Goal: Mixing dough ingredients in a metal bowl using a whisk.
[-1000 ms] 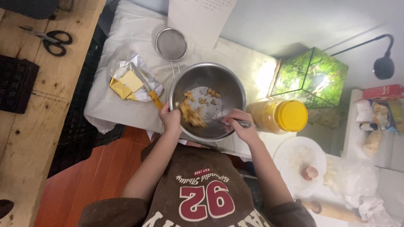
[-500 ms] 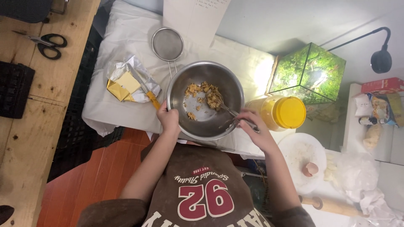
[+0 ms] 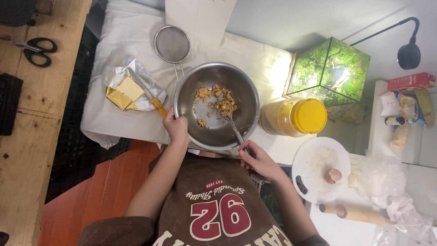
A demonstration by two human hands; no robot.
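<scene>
Gripping a metal fork [image 3: 231,124], the right hand [image 3: 257,159] has drawn back toward the near rim of the round steel mixing bowl [image 3: 216,105] on the white-clothed desk [image 3: 120,91] (left hand [image 3: 176,127] clamps the rim), leaving the crumbly yellow dough [image 3: 218,101] gathered nearer the centre.

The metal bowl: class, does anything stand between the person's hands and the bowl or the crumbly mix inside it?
Nothing visible does. The left hand already grips the rim of the metal bowl, and the right hand holds a fork whose head rests in the crumbly mix. The butter and sieve lie outside the bowl.
</scene>
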